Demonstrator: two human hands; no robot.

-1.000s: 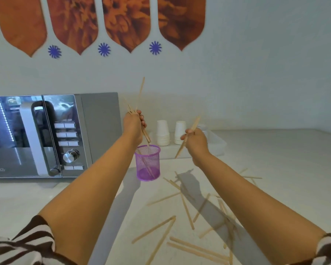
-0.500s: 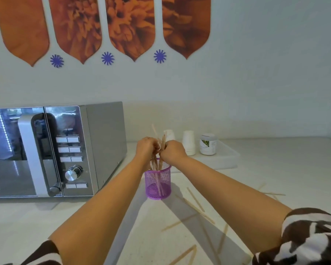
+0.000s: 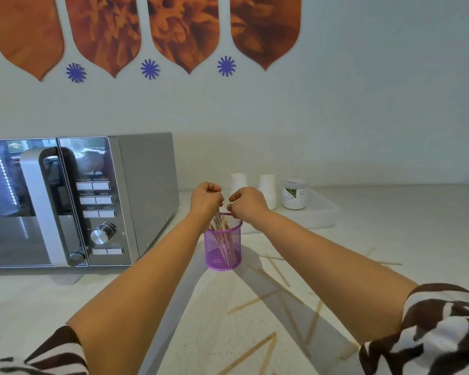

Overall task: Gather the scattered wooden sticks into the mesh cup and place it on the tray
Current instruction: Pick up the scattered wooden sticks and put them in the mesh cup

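Left hand point(image 3: 206, 197): curled into a loose fist right above the cup's rim; thin sticks run down from under your fingers, but whether you are gripping them or have let go, I cannot tell.
Right hand point(image 3: 245, 203): fingers pinched together just beside your left, over the same rim; nothing clearly in it.
Cup point(image 3: 222, 246): purple mesh, upright directly below both hands, with a bundle of sticks point(image 3: 224, 234) leaning inside.
Cup handling: probably light and tippy with tall sticks in it; take it around the wall, low, not by the rim.
Loose sticks point(image 3: 275, 267): scattered flat on the counter point(image 3: 52, 307) nearer you, under and beside your right forearm.
Stick handling: thin, stiff, likely light; pinch each near the middle or sweep several together.
Tray point(image 3: 325, 212): white, beyond your right hand, holding paper cups point(image 3: 267, 189) and a jar point(image 3: 294, 194); bare space shows on its near side.
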